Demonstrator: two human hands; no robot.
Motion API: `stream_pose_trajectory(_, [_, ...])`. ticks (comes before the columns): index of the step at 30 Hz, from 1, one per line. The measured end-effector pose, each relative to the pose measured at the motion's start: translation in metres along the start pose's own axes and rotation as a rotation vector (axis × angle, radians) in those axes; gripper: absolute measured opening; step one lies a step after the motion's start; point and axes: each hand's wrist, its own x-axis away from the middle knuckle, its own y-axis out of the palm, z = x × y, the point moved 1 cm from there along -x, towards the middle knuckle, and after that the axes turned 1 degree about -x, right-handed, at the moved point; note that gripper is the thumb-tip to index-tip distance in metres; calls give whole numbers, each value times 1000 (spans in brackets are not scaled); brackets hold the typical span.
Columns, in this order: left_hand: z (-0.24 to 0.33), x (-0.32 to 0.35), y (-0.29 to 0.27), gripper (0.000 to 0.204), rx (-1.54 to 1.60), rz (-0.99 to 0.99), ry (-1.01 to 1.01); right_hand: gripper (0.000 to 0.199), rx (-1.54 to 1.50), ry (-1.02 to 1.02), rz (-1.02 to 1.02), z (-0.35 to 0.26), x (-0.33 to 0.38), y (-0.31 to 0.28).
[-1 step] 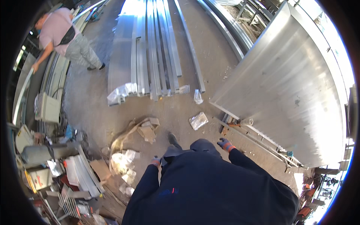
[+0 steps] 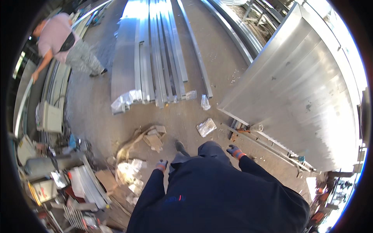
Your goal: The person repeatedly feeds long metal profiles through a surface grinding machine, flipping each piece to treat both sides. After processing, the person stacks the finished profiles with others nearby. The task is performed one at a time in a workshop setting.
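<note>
My left hand (image 2: 161,165), in a grey and orange glove, hangs by my left side with loosely bent fingers and nothing visible in it. Out to my right, my right hand (image 2: 235,151) wears a matching glove; its fingers are apart and empty. Nearest the right hand is the lower frame (image 2: 268,144) under a large metal sheet panel (image 2: 295,89) that leans at the right. A silvery wrapped packet (image 2: 206,127) lies on the floor ahead of me. Torn cardboard (image 2: 154,140) lies ahead of my left hand, not touching it.
Long metal profiles (image 2: 155,58) lie ahead, their near ends partly in plastic film (image 2: 126,99). One separate bar (image 2: 196,50) lies beside them. A co-worker (image 2: 58,39) at the far left holds a long strip (image 2: 24,101). Scrap and a grey cylinder (image 2: 40,165) clutter the left.
The view has shifted slightly, so floor things sit a little lower. My left hand shows more fully beside my body. The co-worker has moved slightly to the left.
</note>
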Motion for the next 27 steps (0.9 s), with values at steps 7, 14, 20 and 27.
stream_pose_trajectory(7, [37,-372,-205,59,597,98,-215,74,-345,408,11,-92,-130,-62])
stream_pose_trajectory(14, [215,-588,-331,50,539,67,-421,71,-80,307,-52,-189,-408,-164])
stream_pose_trajectory(20, [340,-711,-369,47,610,-20,51,73,-148,-104,230,-349,-614,-353])
stream_pose_trajectory(27, [378,-931,-366,46,335,-207,-79,72,-1015,87,158,-492,-840,-520])
